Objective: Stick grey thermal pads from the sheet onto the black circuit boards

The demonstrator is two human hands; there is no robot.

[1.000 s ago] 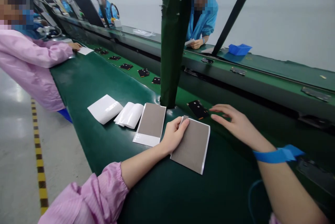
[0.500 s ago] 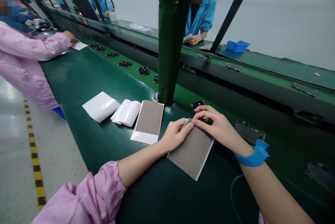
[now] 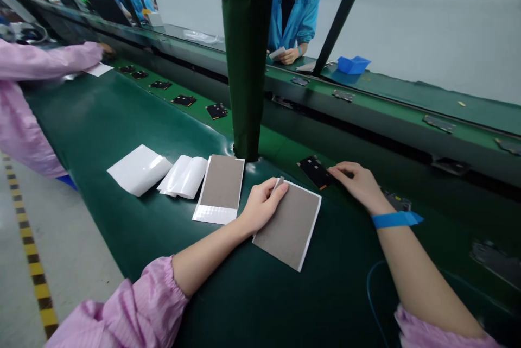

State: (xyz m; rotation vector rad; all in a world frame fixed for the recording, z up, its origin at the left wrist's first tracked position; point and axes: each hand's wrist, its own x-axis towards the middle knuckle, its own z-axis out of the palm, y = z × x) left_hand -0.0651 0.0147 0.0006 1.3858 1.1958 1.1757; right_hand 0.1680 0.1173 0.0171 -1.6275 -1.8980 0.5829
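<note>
My left hand (image 3: 264,204) grips a grey-brown sticker sheet (image 3: 291,228) with white backing by its upper left edge, thumb on top. A narrow grey strip (image 3: 280,180) sticks up beside the thumb. My right hand (image 3: 355,182), a blue band round its wrist, has thumb and finger pinched at the right edge of a black circuit board (image 3: 314,172). Whatever lies between those fingertips is too small to make out. To the left of my left hand, a second grey-brown sheet (image 3: 222,182) on white backing lies on the table.
White glossy sheets (image 3: 138,169) and curled backing paper (image 3: 185,177) lie on the green table (image 3: 163,250). A green post (image 3: 248,65) rises behind. Black boards (image 3: 184,100) line the green strip. A pink-sleeved person (image 3: 49,60) works at left; another in blue (image 3: 297,17) sits opposite.
My right hand first went to the top of the held sheet, touching it beside my left thumb, then moved back right to the board's edge. My left hand keeps its grip. The view has shifted.
</note>
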